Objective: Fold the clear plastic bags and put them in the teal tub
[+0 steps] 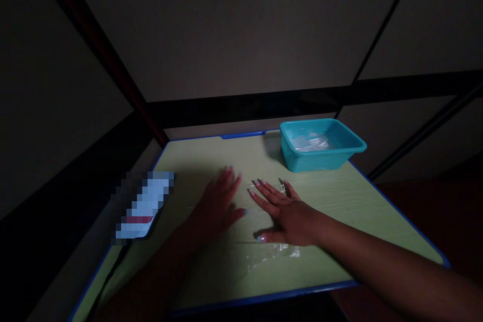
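Observation:
A clear plastic bag or sheet [260, 259] lies flat on the light green tabletop, its edges hard to make out. My right hand [285, 214] rests palm down on it with the fingers spread. To the left, my left hand [221, 198] is over the same area with fingers extended and thumb apart; it is slightly blurred, and I cannot tell whether it touches the plastic. Neither hand grips anything.
A turquoise plastic basket [320, 160] with clear plastic pieces [311, 142] inside stands at the table's back right. A phone-like device [145, 206], its screen pixelated, lies at the left edge with a dark cable. The table [211, 153] has a blue rim; panelled walls stand behind.

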Demonstrator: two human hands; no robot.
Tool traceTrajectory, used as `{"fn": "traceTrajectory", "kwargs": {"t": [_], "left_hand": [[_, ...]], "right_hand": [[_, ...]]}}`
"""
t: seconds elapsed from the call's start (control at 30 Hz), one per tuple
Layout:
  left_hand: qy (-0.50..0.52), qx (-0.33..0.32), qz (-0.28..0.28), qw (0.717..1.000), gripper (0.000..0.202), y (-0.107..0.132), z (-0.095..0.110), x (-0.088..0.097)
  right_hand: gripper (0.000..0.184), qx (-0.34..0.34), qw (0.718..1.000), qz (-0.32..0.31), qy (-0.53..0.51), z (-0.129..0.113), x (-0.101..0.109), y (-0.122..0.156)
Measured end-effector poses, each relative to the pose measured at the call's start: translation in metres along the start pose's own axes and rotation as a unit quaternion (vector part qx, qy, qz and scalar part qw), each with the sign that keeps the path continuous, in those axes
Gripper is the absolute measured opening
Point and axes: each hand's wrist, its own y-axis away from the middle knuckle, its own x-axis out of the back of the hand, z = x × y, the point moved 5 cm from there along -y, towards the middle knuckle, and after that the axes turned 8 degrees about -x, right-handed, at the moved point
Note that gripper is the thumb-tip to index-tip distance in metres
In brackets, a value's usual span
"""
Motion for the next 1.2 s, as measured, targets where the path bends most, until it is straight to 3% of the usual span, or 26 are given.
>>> {"fn": "traceTrajectory", "kwargs": {"t": [0.1,0.17,0.23,0.33,0.47,0.57,0.73,0.93,1.2], "left_hand": [[0.071,-0.171,-0.063,0.981,0.082,0.001,0.038,-0.006],[0.088,-0.202,-0.098,0.971,0.082,0.004,0.05,-0.009],[0.08,-0.185,-0.113,0.973,0.079,0.004,0.05,-0.011],[0.036,-0.124,-0.106,0.986,0.072,0.005,0.032,-0.013],[-0.039,-0.003,-0.079,0.996,0.07,0.006,0.001,-0.011],[-0.068,0.07,-0.043,0.994,0.072,0.007,-0.01,-0.004],[-0.05,0.041,0.013,0.998,0.068,0.006,0.002,0.004],[-0.023,0.034,0.014,0.999,0.065,0.008,0.006,0.004],[0.009,0.01,-0.073,0.997,0.087,0.01,0.013,0.0]], "right_hand": [[0.096,0.038,0.999,0.0,-0.015,-0.007,-0.005,0.003],[0.097,0.052,0.998,0.01,-0.021,-0.009,-0.007,0.004],[0.097,0.052,0.998,0.011,-0.021,-0.01,-0.007,0.005],[0.096,0.04,0.999,-0.004,-0.012,-0.009,-0.005,0.006],[0.099,0.029,0.999,-0.019,-0.006,-0.007,-0.002,0.006],[0.102,0.03,0.999,-0.025,-0.005,-0.006,-0.002,0.007],[0.092,0.087,0.996,-0.019,-0.024,-0.013,0.001,0.01],[0.081,0.101,0.994,-0.032,-0.033,-0.014,0.001,0.009],[0.092,0.029,0.999,-0.026,0.01,0.003,0.005,0.003]]}}
